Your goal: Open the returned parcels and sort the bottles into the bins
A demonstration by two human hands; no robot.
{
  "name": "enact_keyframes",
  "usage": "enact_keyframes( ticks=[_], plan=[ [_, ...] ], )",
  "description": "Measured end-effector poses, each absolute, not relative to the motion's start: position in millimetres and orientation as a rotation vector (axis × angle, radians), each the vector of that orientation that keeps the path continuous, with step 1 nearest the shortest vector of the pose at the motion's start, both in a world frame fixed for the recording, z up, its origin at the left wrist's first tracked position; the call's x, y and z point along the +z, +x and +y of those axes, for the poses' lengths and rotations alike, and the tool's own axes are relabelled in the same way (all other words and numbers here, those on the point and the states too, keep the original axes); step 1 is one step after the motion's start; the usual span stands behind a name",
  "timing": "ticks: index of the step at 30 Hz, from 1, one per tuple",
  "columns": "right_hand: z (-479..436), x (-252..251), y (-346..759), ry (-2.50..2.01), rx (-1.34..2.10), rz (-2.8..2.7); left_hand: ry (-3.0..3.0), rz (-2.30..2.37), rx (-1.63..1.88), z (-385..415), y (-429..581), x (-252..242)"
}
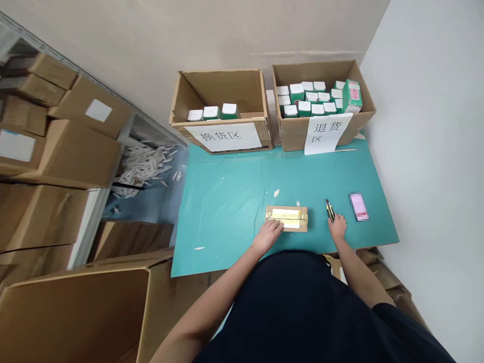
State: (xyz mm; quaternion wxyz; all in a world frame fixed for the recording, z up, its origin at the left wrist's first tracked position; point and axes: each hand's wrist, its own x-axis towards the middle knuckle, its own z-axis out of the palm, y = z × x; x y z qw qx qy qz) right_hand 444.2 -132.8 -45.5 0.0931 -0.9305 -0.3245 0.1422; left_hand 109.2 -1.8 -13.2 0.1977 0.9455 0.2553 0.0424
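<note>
Left hand (269,234), forearm slanting inward, fingers laid unclenched on taped parcel (292,218), label print illegible, toward the worktop (223,201)'s near edge. Right hand (338,228): grip wrapped round utility knife (330,212), blade pointing away. Phone (359,207), screen pixelated, by the right edge. Far edge, left: open carton (266,135), sheet (223,136) reading "换货区", three white-topped boxes (212,114) inside. Far right corner: open carton (292,136), sheet (327,134) reading "退货区", numerous green-and-white boxes (304,108).

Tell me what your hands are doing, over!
Left hand on small taped box. Right hand holding utility knife. Phone right of knife, not between.
</note>
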Motion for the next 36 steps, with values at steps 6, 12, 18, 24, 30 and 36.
enact_keyframes(
  ticks=[6, 12, 18, 24, 30, 36],
  plan=[
    [-87, 9, 412, -2.338, 0.531, -1.691, 2.659, 0.738, 0.053, 0, 118, -9],
    [-36, 46, 360, -1.935, 0.635, -2.477, 2.634, 0.768, -0.029, -6, 121, -14],
    [-24, 45, 350, -2.019, 0.644, -2.647, 2.575, 0.774, -0.043, 0, 128, -15],
    [-17, 56, 326, -2.22, 0.526, -2.667, 2.595, 0.76, -0.071, 10, 135, -17],
    [1, 64, 326, -2.207, 0.73, -2.696, 2.574, 0.716, -0.07, 16, 138, -23],
    [25, 68, 347, -2.101, 0.857, -2.748, 2.552, 0.728, -0.067, 20, 142, -21]
  ],
)
